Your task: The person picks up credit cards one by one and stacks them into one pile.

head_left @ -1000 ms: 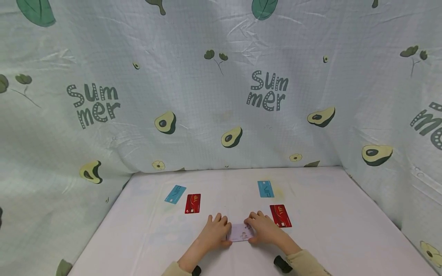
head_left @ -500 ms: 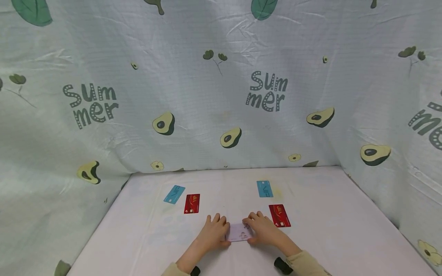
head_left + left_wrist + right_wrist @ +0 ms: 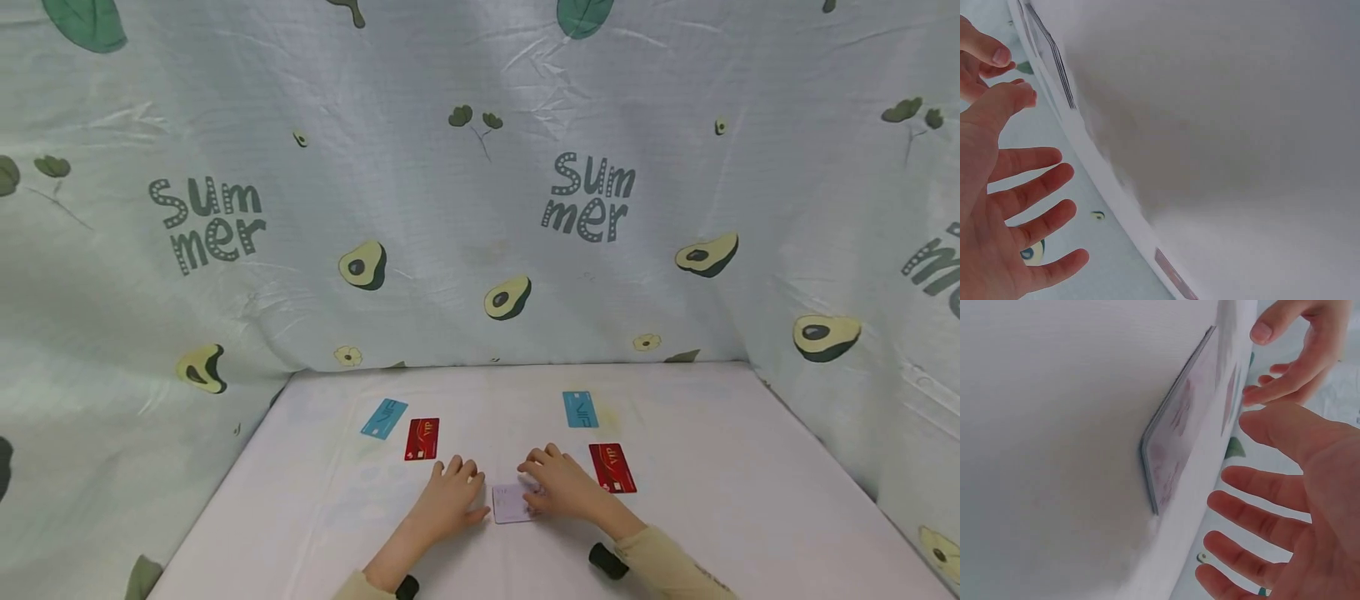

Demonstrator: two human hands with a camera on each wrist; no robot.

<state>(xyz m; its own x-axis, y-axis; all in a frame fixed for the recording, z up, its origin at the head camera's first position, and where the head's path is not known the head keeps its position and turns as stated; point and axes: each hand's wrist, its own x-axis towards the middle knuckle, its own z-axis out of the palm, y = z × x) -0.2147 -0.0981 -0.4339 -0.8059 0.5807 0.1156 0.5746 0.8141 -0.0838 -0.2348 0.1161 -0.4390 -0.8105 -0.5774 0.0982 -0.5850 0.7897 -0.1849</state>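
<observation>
A thin stack of pale purple cards [image 3: 510, 504] lies flat on the white table at the middle front; the right wrist view shows its layered edge and the pink print on the top card [image 3: 1175, 431]. My left hand [image 3: 450, 497] hovers just left of the stack, fingers spread and holding nothing. Over the stack's right end hangs my right hand [image 3: 566, 486], which hides part of the print from the head view. In the right wrist view the fingers [image 3: 1260, 522] of that hand are loosely spread and apart from the cards.
Beyond my left hand lie a red VIP card [image 3: 422, 439] and a blue VIP card [image 3: 384, 419]. Another red card [image 3: 612, 467] is close by my right hand, with a blue card [image 3: 581, 409] behind it. A printed curtain [image 3: 420, 208] encloses the table's back and sides.
Both hands gripped the card stack by its ends before; now they have let go. The left hand has drawn away leftward, and the right has lifted slightly over the stack, which stays in place.
</observation>
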